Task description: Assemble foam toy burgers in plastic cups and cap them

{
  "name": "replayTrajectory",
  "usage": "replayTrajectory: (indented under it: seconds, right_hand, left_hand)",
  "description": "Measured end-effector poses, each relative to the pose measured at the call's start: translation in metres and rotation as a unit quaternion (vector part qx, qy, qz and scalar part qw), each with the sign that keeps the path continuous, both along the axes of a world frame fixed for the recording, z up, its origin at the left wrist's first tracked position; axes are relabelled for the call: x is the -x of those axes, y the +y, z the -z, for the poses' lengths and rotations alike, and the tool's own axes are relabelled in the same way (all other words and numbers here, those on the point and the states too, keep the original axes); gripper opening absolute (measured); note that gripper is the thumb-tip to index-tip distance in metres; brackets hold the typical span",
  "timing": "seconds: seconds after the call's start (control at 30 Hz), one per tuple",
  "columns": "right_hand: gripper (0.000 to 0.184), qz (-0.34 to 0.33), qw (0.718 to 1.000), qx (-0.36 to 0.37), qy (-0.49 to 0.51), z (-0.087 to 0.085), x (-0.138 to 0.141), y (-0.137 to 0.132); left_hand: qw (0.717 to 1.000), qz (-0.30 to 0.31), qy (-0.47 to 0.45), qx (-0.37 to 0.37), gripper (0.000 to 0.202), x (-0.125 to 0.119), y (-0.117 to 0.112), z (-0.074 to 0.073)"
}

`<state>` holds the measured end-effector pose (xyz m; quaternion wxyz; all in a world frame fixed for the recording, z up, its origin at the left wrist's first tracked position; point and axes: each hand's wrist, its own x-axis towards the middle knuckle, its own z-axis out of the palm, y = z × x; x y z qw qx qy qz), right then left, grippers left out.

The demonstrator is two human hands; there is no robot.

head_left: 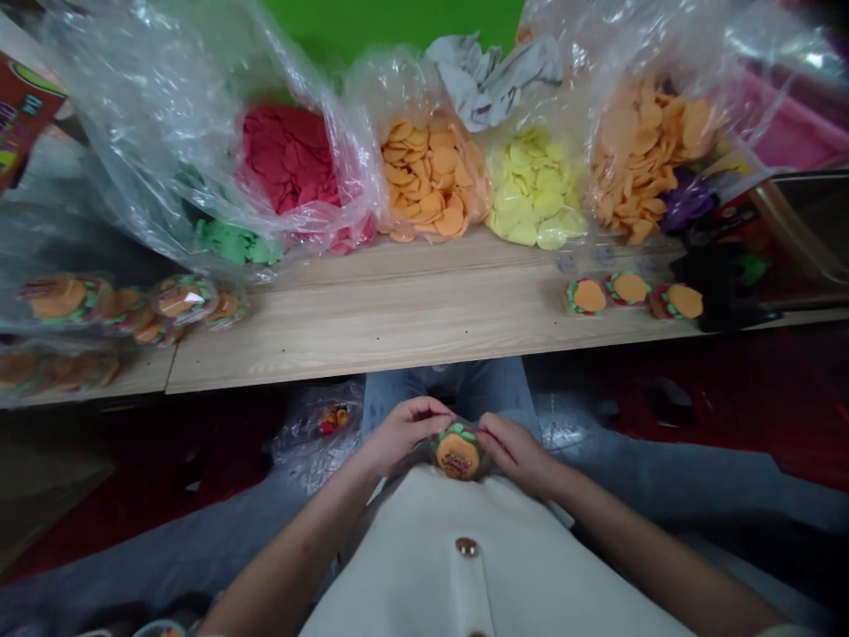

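Observation:
Over my lap, just below the table edge, I hold a toy burger in clear plastic packaging (457,453). It has an orange bun top with a dark printed mark and green pieces showing at its far side. My left hand (412,432) pinches the wrap on the left with thumb and fingers. On the other side my right hand (517,449) is closed at the packaging's right edge, its fingers curled. The part of the wrap inside the fingers is hidden.
On the wooden table (358,310), bags hold red pieces (288,159), orange discs (434,177) and yellow discs (539,190). Packaged burgers (186,298) lie at left. Three unwrapped burgers (629,288) sit at right beside a black object (720,283). A plastic bag (318,425) lies below.

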<state>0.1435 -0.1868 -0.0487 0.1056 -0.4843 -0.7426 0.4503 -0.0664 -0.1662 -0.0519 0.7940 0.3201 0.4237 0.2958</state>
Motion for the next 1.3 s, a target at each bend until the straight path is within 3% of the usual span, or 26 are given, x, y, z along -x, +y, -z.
replayTrajectory:
  seconds: [0.17,0.33,0.47,0.6,0.7,0.87,0.97,1.03,1.1,1.17,1.23,1.3]
  right_hand:
    - [0.028,-0.074,0.996,0.052,0.018,-0.014,-0.007,0.03]
    - [0.03,-0.037,0.996,0.06,0.055,-0.017,0.007,0.054]
    - [0.03,0.02,0.993,0.076,0.086,-0.004,0.01,0.037]
    - [0.031,0.031,0.991,0.088,0.093,-0.008,-0.003,0.032]
    - [0.031,0.003,0.977,0.184,0.107,-0.016,-0.007,0.041]
    - [0.032,0.02,0.936,0.289,0.199,-0.005,0.005,0.029]
    - [0.033,0.062,0.905,0.35,0.236,0.007,0.008,0.014]
    - [0.035,0.044,0.901,0.374,0.216,0.007,0.006,0.017]
    - [0.036,-0.025,0.927,0.34,0.157,-0.003,0.004,0.033]
    - [0.035,-0.088,0.961,0.248,0.087,-0.016,0.006,0.054]
    - [0.035,-0.108,0.979,0.167,0.051,-0.025,0.014,0.07]
    - [0.037,-0.113,0.981,0.147,0.056,-0.027,0.023,0.074]
  left_hand:
    - [0.998,0.043,0.01,-0.034,0.022,-0.01,0.02,-0.004]
    - [0.987,0.148,-0.009,-0.057,0.021,-0.006,0.051,-0.003]
    - [0.995,0.095,-0.016,-0.004,0.025,0.011,0.026,0.004]
    - [0.997,0.013,-0.04,0.065,0.022,0.011,-0.009,0.014]
    - [0.998,-0.038,-0.021,0.045,0.021,0.005,-0.004,0.012]
    - [0.997,0.031,0.053,-0.047,0.024,0.017,0.025,0.002]
    - [0.996,0.049,0.069,-0.037,0.025,0.024,0.02,0.005]
    - [0.996,0.046,0.073,-0.035,0.026,0.024,0.017,0.007]
    - [0.994,0.058,0.069,-0.061,0.024,0.021,0.019,0.006]
    - [0.991,0.085,0.056,-0.089,0.021,0.016,0.027,0.0]
    - [0.992,0.084,0.041,-0.091,0.019,0.013,0.034,-0.008]
    - [0.996,0.041,0.02,-0.072,0.023,0.013,0.03,-0.014]
